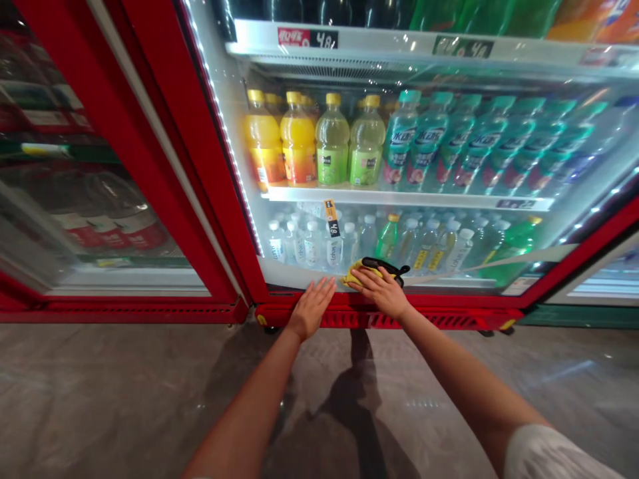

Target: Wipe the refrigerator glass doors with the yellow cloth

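Observation:
Under my right hand (382,293) is a yellow cloth with a black edge (370,263), pressed against the bottom of the cooler's glass door (284,274). The fingers of that hand lie over the cloth and hold it there. To its left, my left hand (313,307) rests with fingers extended on the lower glass and the red door frame (249,266); it holds nothing. Behind the glass, clear water bottles (312,245) and a green bottle (388,237) stand on the bottom shelf.
Above, a shelf (424,194) carries yellow-capped bottles (299,143) and teal-capped bottles (432,143). A price tag (331,218) hangs below this shelf. Another red-framed cooler (180,166) stands at left. Below the red vented base (449,319) lies the grey floor (124,392).

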Action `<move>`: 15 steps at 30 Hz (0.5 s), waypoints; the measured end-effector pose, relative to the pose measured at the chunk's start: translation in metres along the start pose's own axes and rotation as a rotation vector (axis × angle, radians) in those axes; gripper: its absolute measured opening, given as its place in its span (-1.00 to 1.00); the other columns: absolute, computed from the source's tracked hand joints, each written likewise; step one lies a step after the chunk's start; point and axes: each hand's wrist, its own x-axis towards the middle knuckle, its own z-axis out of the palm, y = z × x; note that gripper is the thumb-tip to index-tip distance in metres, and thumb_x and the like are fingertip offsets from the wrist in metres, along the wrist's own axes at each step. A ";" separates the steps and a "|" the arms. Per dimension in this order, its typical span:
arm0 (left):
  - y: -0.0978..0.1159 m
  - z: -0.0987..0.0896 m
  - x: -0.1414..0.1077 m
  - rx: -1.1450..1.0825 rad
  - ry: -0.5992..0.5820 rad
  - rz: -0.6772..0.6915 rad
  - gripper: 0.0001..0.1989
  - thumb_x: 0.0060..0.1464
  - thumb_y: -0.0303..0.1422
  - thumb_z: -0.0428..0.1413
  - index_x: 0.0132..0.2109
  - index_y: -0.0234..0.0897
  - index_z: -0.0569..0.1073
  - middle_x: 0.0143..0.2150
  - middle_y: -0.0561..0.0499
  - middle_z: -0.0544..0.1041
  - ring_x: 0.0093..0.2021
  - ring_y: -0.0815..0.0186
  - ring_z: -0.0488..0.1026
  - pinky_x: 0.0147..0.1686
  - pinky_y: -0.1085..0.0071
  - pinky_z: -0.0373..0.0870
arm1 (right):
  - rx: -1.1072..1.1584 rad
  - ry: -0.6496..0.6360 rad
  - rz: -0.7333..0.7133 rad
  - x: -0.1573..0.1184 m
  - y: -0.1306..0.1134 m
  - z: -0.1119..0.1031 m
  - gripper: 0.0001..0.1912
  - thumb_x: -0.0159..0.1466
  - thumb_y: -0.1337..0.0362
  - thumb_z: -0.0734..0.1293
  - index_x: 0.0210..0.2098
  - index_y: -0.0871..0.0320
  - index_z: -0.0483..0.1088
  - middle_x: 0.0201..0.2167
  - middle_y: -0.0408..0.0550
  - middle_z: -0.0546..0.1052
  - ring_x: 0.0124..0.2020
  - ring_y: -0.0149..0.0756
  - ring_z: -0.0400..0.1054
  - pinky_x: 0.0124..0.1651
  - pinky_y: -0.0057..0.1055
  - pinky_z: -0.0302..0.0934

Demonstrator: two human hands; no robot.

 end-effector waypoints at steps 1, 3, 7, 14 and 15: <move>0.002 -0.001 0.002 0.003 -0.007 -0.002 -0.14 0.07 -0.69 -0.09 0.52 -0.32 -0.01 0.55 -0.12 0.04 0.57 0.20 -0.23 0.51 0.06 -0.13 | -0.003 0.001 0.017 -0.011 0.006 -0.001 -0.41 0.45 0.34 0.20 0.42 -0.17 0.16 0.46 -0.19 0.19 0.42 -0.21 0.16 0.53 -0.08 -0.25; 0.006 0.001 0.006 0.010 -0.023 -0.011 -0.15 0.07 -0.70 -0.09 0.51 -0.34 0.03 0.55 -0.13 0.04 0.57 0.20 -0.22 0.51 0.08 -0.14 | -0.004 -0.011 0.002 -0.032 0.015 0.001 -0.44 0.45 0.34 0.21 0.39 -0.15 0.22 0.43 -0.18 0.26 0.39 -0.22 0.21 0.52 -0.09 -0.25; 0.019 0.010 0.020 0.017 -0.072 0.030 -0.15 0.06 -0.71 -0.10 0.50 -0.34 0.03 0.54 -0.12 0.05 0.56 0.21 -0.16 0.50 0.11 -0.11 | 0.019 -0.054 -0.104 -0.042 0.029 -0.001 -0.49 0.45 0.33 0.23 0.35 -0.12 0.29 0.44 -0.18 0.25 0.38 -0.26 0.21 0.50 -0.14 -0.17; 0.032 0.029 0.041 0.026 -0.046 0.014 -0.10 0.01 -0.73 -0.10 0.51 -0.29 0.00 0.55 -0.13 0.01 0.56 0.23 -0.22 0.50 0.08 -0.14 | -0.041 0.028 0.110 -0.068 0.059 -0.009 -0.39 0.45 0.35 0.20 0.43 -0.23 0.13 0.43 -0.20 0.25 0.41 -0.21 0.17 0.53 -0.06 -0.28; 0.034 0.030 0.043 0.023 -0.042 0.020 -0.10 0.02 -0.72 -0.10 0.52 -0.30 -0.01 0.55 -0.14 0.00 0.57 0.22 -0.24 0.50 0.08 -0.14 | -0.036 0.021 0.114 -0.074 0.058 -0.006 -0.38 0.44 0.36 0.21 0.42 -0.22 0.15 0.42 -0.18 0.27 0.40 -0.20 0.19 0.53 -0.05 -0.27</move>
